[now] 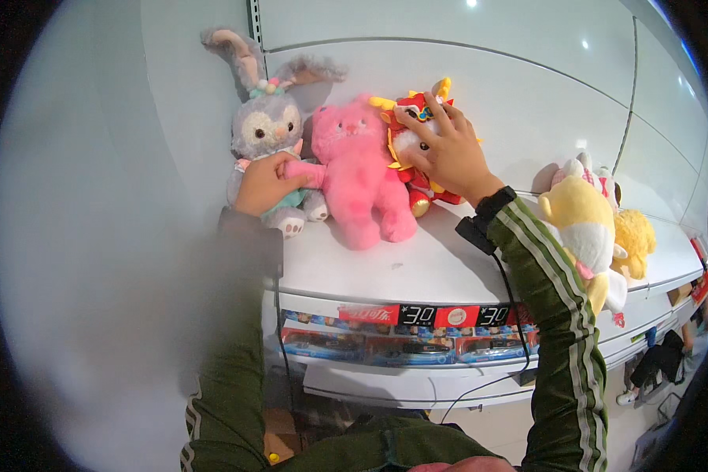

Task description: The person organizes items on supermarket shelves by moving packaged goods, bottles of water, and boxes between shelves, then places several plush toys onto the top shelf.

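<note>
A pink plush bear sits on a white shelf against the back panel. My left hand is closed around the bear's arm. To its left sits a grey plush rabbit with long ears, its body partly hidden behind my left hand. On the bear's right is a red and yellow plush with horns, in lion-dance style. My right hand lies over its face and side with the fingers spread, covering part of it.
More plush toys, among them a pale yellow and white one and a fluffy yellow one, sit further right on the shelf. Price tags line its front edge. Packaged goods lie on the level below. Cables hang from my wrists.
</note>
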Motion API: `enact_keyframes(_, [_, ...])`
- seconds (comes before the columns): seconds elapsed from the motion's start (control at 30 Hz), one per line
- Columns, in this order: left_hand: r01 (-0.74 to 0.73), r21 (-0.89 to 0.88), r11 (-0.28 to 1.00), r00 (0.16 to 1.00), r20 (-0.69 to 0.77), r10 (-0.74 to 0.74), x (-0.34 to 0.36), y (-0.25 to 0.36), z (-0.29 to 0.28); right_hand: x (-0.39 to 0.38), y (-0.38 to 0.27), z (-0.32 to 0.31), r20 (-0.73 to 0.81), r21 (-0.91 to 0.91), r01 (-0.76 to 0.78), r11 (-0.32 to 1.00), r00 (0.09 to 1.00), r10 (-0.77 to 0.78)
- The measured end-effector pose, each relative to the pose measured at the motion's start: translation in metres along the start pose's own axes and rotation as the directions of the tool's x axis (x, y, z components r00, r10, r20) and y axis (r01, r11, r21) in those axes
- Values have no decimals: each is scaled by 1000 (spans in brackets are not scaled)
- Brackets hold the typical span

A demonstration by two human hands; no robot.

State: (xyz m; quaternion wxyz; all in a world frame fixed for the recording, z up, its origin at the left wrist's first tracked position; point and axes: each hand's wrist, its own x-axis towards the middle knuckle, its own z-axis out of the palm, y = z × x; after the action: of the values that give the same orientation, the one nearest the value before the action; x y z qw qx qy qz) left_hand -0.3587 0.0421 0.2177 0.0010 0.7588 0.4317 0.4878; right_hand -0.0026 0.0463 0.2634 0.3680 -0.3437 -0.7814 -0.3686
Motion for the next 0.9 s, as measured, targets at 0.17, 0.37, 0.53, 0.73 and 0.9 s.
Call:
enact_keyframes(0.17, [-1, 14, 1000, 1000, -7, 1, -3, 7, -3, 0, 6, -21, 2, 157, -35, 987, 999, 35])
enact_keyframes(0.37, [-24, 21, 999, 1000, 1, 24, -2, 3, -3, 0, 12, -27, 39, 179, -50, 983, 998, 43])
enact_keyframes(0.53, [72, 62, 995, 993, 85, -77, 0, 13, -7, -4, 7, -14, 71, 304, -247, 920, 969, 237])
enact_keyframes(0.73, [-31, 96, 995, 999, 8, 31, -1, 15, -4, -1, -2, -18, 36, 54, -176, 983, 984, 174])
enact_keyframes(0.9, [27, 133, 991, 999, 31, -31, -5, 14, -10, 8, -5, -52, 231, 13, -186, 982, 957, 178])
